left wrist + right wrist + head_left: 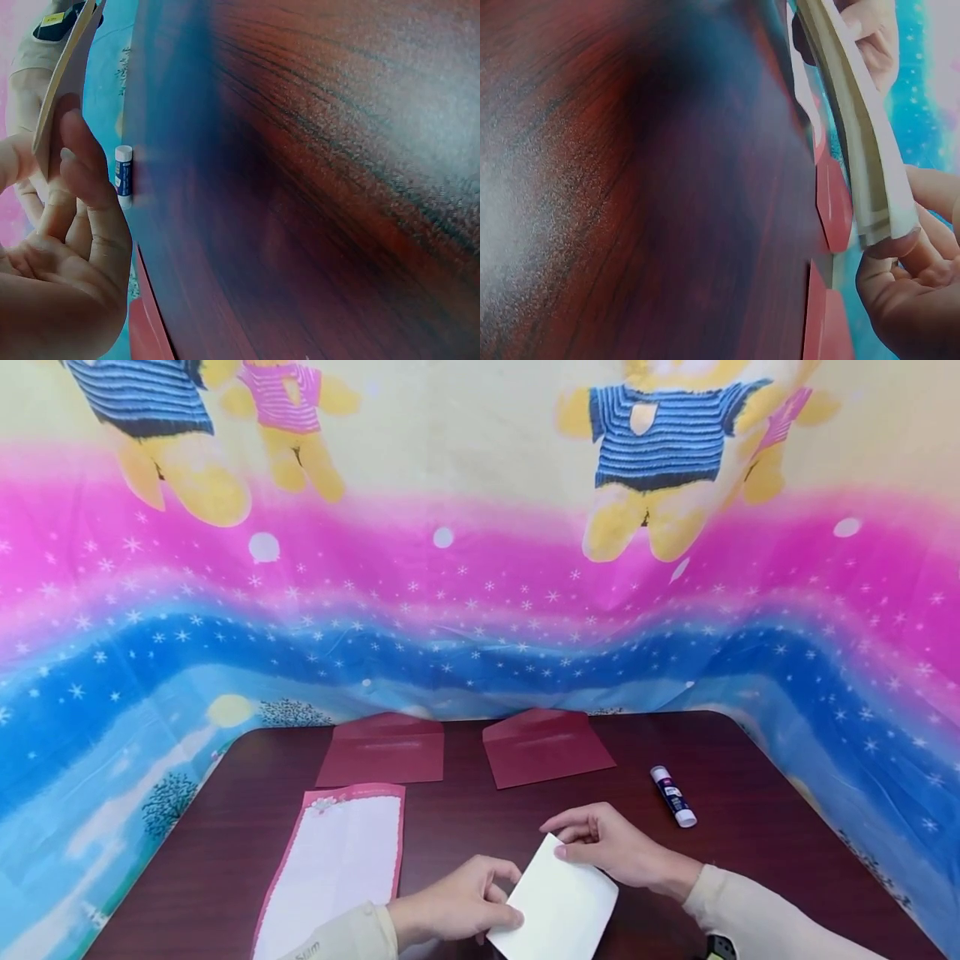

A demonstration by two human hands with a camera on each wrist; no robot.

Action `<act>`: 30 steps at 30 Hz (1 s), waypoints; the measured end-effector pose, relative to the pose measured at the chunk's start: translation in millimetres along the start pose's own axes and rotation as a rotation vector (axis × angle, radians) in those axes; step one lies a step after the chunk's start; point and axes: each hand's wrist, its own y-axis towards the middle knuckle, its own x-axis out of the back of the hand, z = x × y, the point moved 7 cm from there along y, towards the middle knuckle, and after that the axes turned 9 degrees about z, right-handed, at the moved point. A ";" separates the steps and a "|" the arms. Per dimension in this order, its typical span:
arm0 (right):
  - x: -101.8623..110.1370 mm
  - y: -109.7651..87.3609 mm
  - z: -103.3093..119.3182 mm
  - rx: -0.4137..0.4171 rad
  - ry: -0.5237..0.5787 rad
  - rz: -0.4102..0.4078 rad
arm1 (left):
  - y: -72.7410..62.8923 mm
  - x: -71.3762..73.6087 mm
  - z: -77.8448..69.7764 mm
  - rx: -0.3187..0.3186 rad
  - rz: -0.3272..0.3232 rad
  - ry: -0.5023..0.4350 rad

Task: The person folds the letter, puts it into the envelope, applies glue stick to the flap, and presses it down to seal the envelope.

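Both hands hold a folded white paper (564, 906) above the near part of the table. My left hand (463, 897) pinches its left edge between thumb and fingers. At its upper corner, my right hand (611, 852) grips it the same way. Seen edge-on in the right wrist view, the paper (859, 127) shows several layers with a gap between them. The left wrist view has it as a thin folded edge (64, 94) between thumb and fingers. Its lower end runs out of the head view.
A pink-bordered letter sheet (345, 860) lies at the left on the dark wooden table (465, 822). Two dark red envelopes (386, 752), flaps raised, lie along the far edge. A glue stick (673, 797) rests at the right. Behind hangs a printed cloth (480, 568).
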 end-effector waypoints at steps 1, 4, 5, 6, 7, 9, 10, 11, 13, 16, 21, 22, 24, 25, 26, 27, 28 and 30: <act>0.4 0.0 -1.3 -0.009 0.005 -0.003 | -0.3 -0.4 0.1 0.003 0.002 0.001; 3.6 -1.7 -6.1 -0.051 0.027 -0.021 | -1.0 -1.1 0.2 0.002 0.001 -0.001; 5.1 -2.4 -8.7 -0.076 0.044 -0.030 | -1.2 -1.0 -0.3 -0.001 -0.005 -0.002; 6.8 -3.3 -11.4 -0.105 0.061 -0.040 | -1.3 -0.6 -0.6 -0.005 -0.011 -0.002; 8.8 -4.5 -14.0 -0.135 0.080 -0.053 | -1.4 0.0 -1.0 -0.009 -0.019 -0.002; 12.9 -6.9 -19.0 -0.193 0.119 -0.079 | -1.5 1.4 -2.2 -0.018 -0.037 -0.002; 14.7 -7.9 -21.1 -0.216 0.135 -0.089 | -1.5 2.6 -2.7 -0.022 -0.050 -0.003; 16.5 -9.0 -22.9 -0.236 0.142 -0.100 | -1.4 4.0 -3.2 -0.026 -0.064 -0.005; 19.1 -10.6 -24.5 -0.242 0.152 -0.113 | -1.1 6.6 -4.0 -0.033 -0.088 -0.018; 19.3 -12.3 -26.1 -0.220 0.198 -0.109 | -0.5 11.1 -4.4 -0.050 -0.130 -0.039; 10.0 -14.5 -28.7 -0.169 0.332 -0.051 | 0.3 18.6 -3.3 -0.062 -0.212 -0.056; 7.5 -14.5 -29.0 -0.158 0.343 -0.038 | 0.4 19.9 -2.8 -0.061 -0.228 -0.056; 3.1 -14.2 -29.8 -0.142 0.322 -0.024 | 1.0 21.6 -2.0 -0.056 -0.255 -0.052; 1.5 -13.6 -30.0 -0.135 0.295 -0.026 | 1.5 22.0 -1.7 -0.053 -0.264 -0.049; 0.2 -13.4 -30.3 -0.130 0.262 -0.032 | 2.2 21.9 -1.3 -0.052 -0.272 -0.046; -0.7 -13.3 -30.8 -0.132 0.226 -0.044 | 3.0 21.6 -0.9 -0.053 -0.278 -0.045; -1.0 -13.2 -31.1 -0.132 0.184 -0.057 | 4.0 21.0 -0.7 -0.055 -0.281 -0.044; -0.7 -13.2 -31.3 -0.137 0.113 -0.092 | 6.3 19.4 0.1 -0.060 -0.289 -0.048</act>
